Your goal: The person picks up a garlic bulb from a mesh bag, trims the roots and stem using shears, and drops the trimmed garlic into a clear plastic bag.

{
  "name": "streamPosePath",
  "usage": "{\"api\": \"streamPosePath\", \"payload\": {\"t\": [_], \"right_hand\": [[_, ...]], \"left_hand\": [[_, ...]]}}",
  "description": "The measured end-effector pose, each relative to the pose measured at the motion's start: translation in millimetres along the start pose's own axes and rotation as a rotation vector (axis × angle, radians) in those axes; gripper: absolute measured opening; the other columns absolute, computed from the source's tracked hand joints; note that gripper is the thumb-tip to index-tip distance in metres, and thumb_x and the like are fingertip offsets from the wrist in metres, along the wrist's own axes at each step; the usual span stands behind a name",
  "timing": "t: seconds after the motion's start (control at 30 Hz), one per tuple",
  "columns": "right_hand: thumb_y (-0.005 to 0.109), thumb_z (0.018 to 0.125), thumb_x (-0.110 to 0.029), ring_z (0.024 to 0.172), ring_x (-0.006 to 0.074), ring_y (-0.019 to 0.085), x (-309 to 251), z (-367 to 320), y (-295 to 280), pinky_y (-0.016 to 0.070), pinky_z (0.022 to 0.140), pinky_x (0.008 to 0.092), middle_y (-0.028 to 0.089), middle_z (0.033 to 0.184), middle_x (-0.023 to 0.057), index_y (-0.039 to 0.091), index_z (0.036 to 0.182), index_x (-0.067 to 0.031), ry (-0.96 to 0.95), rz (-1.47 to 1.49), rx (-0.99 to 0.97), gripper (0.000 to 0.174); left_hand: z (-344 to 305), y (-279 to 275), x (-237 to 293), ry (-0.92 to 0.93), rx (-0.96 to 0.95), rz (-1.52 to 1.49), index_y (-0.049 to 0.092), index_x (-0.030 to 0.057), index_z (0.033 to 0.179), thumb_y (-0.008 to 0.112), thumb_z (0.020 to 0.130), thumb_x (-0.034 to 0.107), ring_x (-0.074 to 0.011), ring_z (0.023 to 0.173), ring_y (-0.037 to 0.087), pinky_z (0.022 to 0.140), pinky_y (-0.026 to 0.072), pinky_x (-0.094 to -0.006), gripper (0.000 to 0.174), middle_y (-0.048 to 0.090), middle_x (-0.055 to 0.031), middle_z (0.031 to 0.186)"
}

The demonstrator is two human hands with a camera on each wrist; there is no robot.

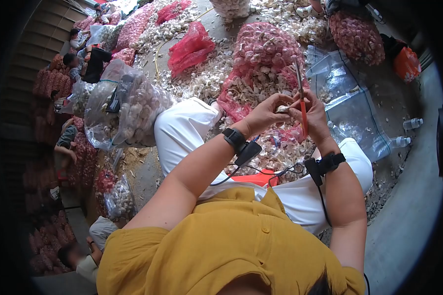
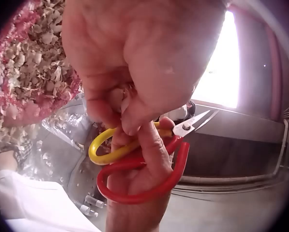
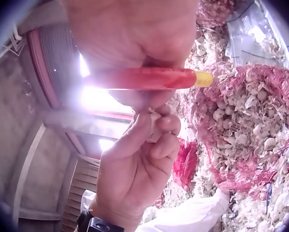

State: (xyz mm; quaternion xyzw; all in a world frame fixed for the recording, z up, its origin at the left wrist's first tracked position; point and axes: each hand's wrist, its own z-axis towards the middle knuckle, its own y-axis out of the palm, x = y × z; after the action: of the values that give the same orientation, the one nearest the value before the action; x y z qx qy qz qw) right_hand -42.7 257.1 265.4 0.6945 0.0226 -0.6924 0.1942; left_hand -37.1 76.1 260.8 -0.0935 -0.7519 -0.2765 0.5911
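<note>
Between the fingertips of my left hand (image 1: pixel 265 114) is a small whitish garlic bulb (image 1: pixel 282 108), mostly covered by the fingers. My right hand (image 1: pixel 311 112) grips a pair of scissors (image 1: pixel 302 110), its blades pointing up and away from me. One scissor handle is red (image 2: pixel 176 176) and the other yellow (image 2: pixel 97 152). The right fingertips are at the garlic too, meeting the left fingers, as the right wrist view shows. Below both hands lies an open pink mesh bag (image 1: pixel 231 101) with garlic and loose peelings.
A full pink mesh sack (image 1: pixel 357 37) stands at the upper right, near flat clear plastic bags (image 1: pixel 352 98). To the left is a clear bag of garlic (image 1: pixel 138 105). A red net (image 1: pixel 189 49) lies ahead on scattered peelings. Plastic bottles (image 1: pixel 412 123) lie at right. Other people sit at far left.
</note>
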Motion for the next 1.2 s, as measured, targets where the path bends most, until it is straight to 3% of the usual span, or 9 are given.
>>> {"api": "streamPosePath", "payload": {"t": [0.23, 0.37, 0.43, 0.57, 0.8, 0.9, 1.0, 1.07, 1.2], "right_hand": [[0.072, 0.076, -0.003, 0.069, 0.0073, 0.056, 23, 7, -14, 0.0438, 0.059, 0.0201, 0.060, 0.078, 0.0017, 0.052, 0.104, -0.0061, 0.075, -0.035, 0.241, 0.035], [0.076, 0.074, -0.007, 0.070, 0.0086, 0.057, 20, 6, -2, 0.0457, 0.060, 0.0214, 0.061, 0.078, 0.0027, 0.051, 0.105, -0.0063, 0.132, -0.272, 0.297, 0.040], [0.078, 0.072, -0.010, 0.072, 0.0095, 0.058, 14, 2, 9, 0.0478, 0.064, 0.0231, 0.062, 0.080, 0.0034, 0.052, 0.104, -0.0057, 0.007, -0.030, 0.177, 0.041], [0.077, 0.072, -0.005, 0.074, 0.0086, 0.059, 21, 6, 15, 0.0482, 0.066, 0.0235, 0.064, 0.083, 0.0033, 0.055, 0.104, -0.0069, -0.083, -0.119, 0.199, 0.039], [0.076, 0.071, -0.003, 0.074, 0.0067, 0.056, 15, 7, 19, 0.0467, 0.065, 0.0232, 0.063, 0.082, 0.0020, 0.055, 0.106, -0.0062, -0.084, -0.201, 0.124, 0.040], [0.075, 0.071, -0.003, 0.074, 0.0057, 0.056, 16, 10, 15, 0.0463, 0.064, 0.0228, 0.063, 0.081, 0.0012, 0.056, 0.105, -0.0058, -0.046, -0.338, 0.181, 0.039], [0.074, 0.073, -0.004, 0.074, 0.0048, 0.055, 12, 9, 16, 0.0456, 0.063, 0.0221, 0.062, 0.081, 0.0000, 0.056, 0.106, -0.0055, -0.072, -0.178, 0.182, 0.037], [0.074, 0.074, -0.003, 0.075, 0.0051, 0.056, 16, 10, 14, 0.0459, 0.063, 0.0209, 0.062, 0.082, -0.0005, 0.056, 0.107, -0.0063, -0.074, -0.215, -0.020, 0.037], [0.074, 0.075, -0.005, 0.076, 0.0062, 0.057, 18, 11, 18, 0.0467, 0.063, 0.0209, 0.062, 0.083, -0.0003, 0.057, 0.108, -0.0077, -0.039, -0.065, 0.001, 0.037]], "left_hand": [[-8, -2, -1, -0.082, 0.109, -0.204, 0.045, 0.0065, 0.120, 0.060, 0.088, 0.006, -0.0094, 0.076, 0.054, 0.063, 0.0435, -0.0220, 0.036, 0.057, -0.0041, 0.096], [-6, -10, -8, -0.097, 0.176, -0.387, 0.047, 0.0030, 0.117, 0.049, 0.095, 0.020, -0.0130, 0.085, 0.057, 0.071, 0.0483, -0.0273, 0.027, 0.057, -0.0074, 0.099], [-3, -8, -7, -0.093, 0.198, -0.484, 0.047, 0.0016, 0.116, 0.045, 0.097, 0.024, -0.0137, 0.089, 0.057, 0.074, 0.0491, -0.0287, 0.029, 0.057, -0.0082, 0.100], [1, 7, 3, -0.103, 0.184, -0.716, 0.050, -0.0009, 0.114, 0.042, 0.098, 0.026, -0.0132, 0.085, 0.055, 0.081, 0.0472, -0.0294, 0.032, 0.057, -0.0080, 0.100], [12, 2, -19, -0.038, 0.197, -0.732, 0.053, 0.0008, 0.111, 0.041, 0.098, 0.018, -0.0130, 0.080, 0.053, 0.083, 0.0466, -0.0300, 0.025, 0.058, -0.0056, 0.096], [6, 16, 0, -0.073, 0.259, -0.758, 0.053, 0.0028, 0.110, 0.043, 0.097, 0.019, -0.0121, 0.080, 0.054, 0.082, 0.0474, -0.0297, 0.023, 0.057, -0.0036, 0.092], [7, 6, -13, -0.027, 0.175, -0.785, 0.053, 0.0032, 0.109, 0.042, 0.098, 0.024, -0.0121, 0.080, 0.055, 0.084, 0.0476, -0.0297, 0.026, 0.058, -0.0036, 0.093], [4, 2, -16, -0.056, 0.199, -0.783, 0.052, 0.0031, 0.111, 0.041, 0.099, 0.027, -0.0119, 0.080, 0.055, 0.083, 0.0482, -0.0294, 0.029, 0.058, -0.0040, 0.093], [2, 4, -12, -0.129, 0.283, -0.932, 0.048, 0.0026, 0.117, 0.039, 0.099, 0.033, -0.0120, 0.077, 0.057, 0.078, 0.0501, -0.0274, 0.037, 0.060, -0.0053, 0.092]]}}
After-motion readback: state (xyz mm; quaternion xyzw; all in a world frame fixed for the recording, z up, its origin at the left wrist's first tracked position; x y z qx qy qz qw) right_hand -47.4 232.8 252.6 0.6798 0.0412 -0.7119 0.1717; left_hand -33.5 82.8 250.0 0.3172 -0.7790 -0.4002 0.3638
